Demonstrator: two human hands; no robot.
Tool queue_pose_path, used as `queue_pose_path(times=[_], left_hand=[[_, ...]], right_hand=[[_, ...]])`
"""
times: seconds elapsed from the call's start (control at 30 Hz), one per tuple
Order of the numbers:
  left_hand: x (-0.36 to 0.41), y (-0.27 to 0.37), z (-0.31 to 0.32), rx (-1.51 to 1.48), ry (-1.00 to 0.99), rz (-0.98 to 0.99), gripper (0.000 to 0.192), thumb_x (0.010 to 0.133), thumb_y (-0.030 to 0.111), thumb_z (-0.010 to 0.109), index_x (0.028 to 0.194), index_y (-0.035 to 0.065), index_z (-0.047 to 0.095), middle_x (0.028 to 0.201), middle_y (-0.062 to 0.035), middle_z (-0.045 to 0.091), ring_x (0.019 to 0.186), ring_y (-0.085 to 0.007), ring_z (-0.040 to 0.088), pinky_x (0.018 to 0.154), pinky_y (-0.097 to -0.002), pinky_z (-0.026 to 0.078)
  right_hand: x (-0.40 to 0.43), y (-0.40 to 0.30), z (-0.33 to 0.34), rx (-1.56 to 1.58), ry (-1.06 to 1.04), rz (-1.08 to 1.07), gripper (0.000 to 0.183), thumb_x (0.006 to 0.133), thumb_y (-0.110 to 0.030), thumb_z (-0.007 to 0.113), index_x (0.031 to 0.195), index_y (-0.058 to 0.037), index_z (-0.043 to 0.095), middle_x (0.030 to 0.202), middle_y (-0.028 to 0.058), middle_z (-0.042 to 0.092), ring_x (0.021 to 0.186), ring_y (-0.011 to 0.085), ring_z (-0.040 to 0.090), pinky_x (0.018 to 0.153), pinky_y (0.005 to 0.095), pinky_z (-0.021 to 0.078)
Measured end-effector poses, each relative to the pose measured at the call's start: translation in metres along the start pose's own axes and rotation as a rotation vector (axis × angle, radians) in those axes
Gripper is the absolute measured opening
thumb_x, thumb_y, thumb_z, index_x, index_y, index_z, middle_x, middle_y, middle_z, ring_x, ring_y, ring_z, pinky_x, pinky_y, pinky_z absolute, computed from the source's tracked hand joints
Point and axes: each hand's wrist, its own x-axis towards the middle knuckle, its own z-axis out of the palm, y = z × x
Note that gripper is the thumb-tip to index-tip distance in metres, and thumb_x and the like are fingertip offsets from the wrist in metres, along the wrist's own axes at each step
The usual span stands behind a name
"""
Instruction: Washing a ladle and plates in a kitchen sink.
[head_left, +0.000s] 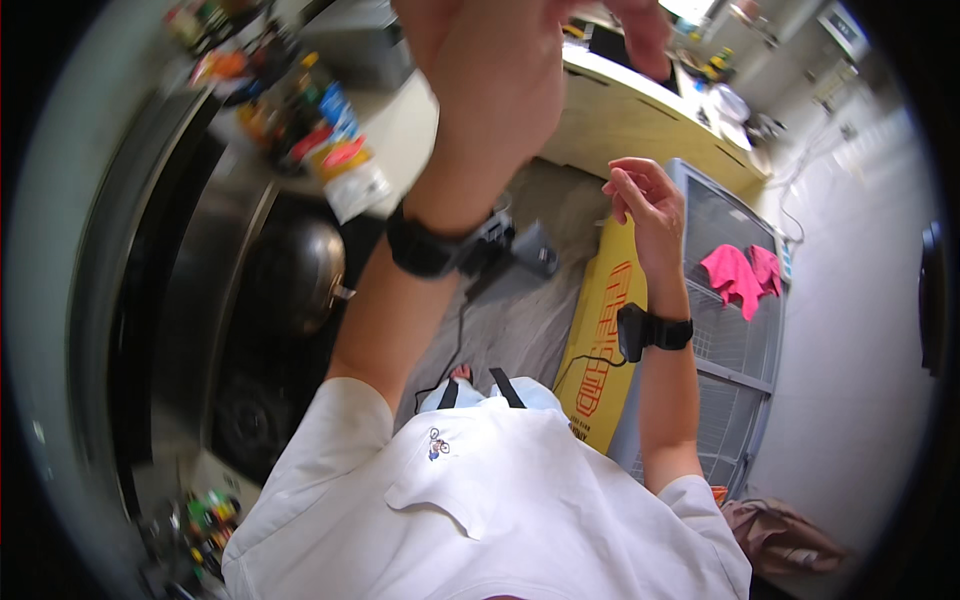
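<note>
My left hand (491, 97) is raised close to the camera, blurred, its upper part cut off by the top of the picture. Whether its fingers hold anything cannot be seen. My right hand (652, 202) hovers beside the near edge of a glass-topped chest freezer (724, 349), fingers loosely bent and holding nothing. A black strap (424, 247) with a grey device (517, 259) circles the left wrist. Another black strap (671, 334) carries a small black device on the right wrist. Two pink cloths (739, 277) lie on the freezer's glass.
At left, a wok (300, 274) sits on a black stove (251, 420). Bottles and food packets (337, 150) crowd the corner counter (405, 135). Pale drawers (637, 112) line the far side. The freezer's yellow front (592, 322) bears writing. Grey floor (517, 322) runs between; a thin cable (459, 345) hangs there.
</note>
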Motion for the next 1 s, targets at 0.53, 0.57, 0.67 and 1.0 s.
queue_pose_path(times=[0.53, 0.57, 0.67, 1.0], left_hand=[[0.247, -0.473, -0.010, 1.355, -1.007, 0.950, 0.050, 0.104, 0.036, 0.052, 0.064, 0.0077, 0.060, 0.054, -0.0052, 0.055, 0.042, -0.0210, 0.054, 0.043, -0.0357, 0.045], [0.253, -0.499, -0.022, 1.366, -0.936, 0.827, 0.048, 0.104, 0.034, 0.053, 0.064, 0.0079, 0.058, 0.053, -0.0037, 0.053, 0.042, -0.0165, 0.052, 0.042, -0.0318, 0.041], [0.249, -0.592, -0.072, 1.078, -0.678, 0.586, 0.045, 0.104, 0.030, 0.055, 0.066, 0.0078, 0.057, 0.051, -0.0020, 0.050, 0.042, -0.0100, 0.049, 0.040, -0.0264, 0.036], [0.084, -0.894, -0.282, 0.717, -0.179, -0.615, 0.034, 0.102, 0.025, 0.061, 0.078, 0.0001, 0.061, 0.064, -0.0046, 0.064, 0.056, -0.0075, 0.062, 0.053, -0.0223, 0.049]], right_hand=[[0.399, 0.066, -0.249, -0.376, 0.115, -0.200, 0.015, 0.093, -0.016, 0.071, 0.096, -0.0020, 0.068, 0.072, 0.0035, 0.069, 0.056, 0.0052, 0.058, 0.047, 0.0219, 0.0440], [0.431, 0.071, -0.267, -0.410, 0.109, -0.208, 0.016, 0.093, -0.017, 0.071, 0.096, -0.0020, 0.068, 0.071, 0.0035, 0.069, 0.056, 0.0053, 0.058, 0.048, 0.0220, 0.0445], [0.515, 0.096, -0.321, -0.484, 0.071, -0.107, 0.020, 0.093, -0.021, 0.071, 0.097, -0.0011, 0.068, 0.074, 0.0056, 0.069, 0.059, 0.0073, 0.061, 0.050, 0.0228, 0.0486], [0.722, 0.343, -0.477, -0.241, 0.319, 0.702, 0.023, 0.091, -0.021, 0.072, 0.098, -0.0012, 0.062, 0.081, 0.0092, 0.068, 0.063, 0.0152, 0.065, 0.056, 0.0283, 0.0540]])
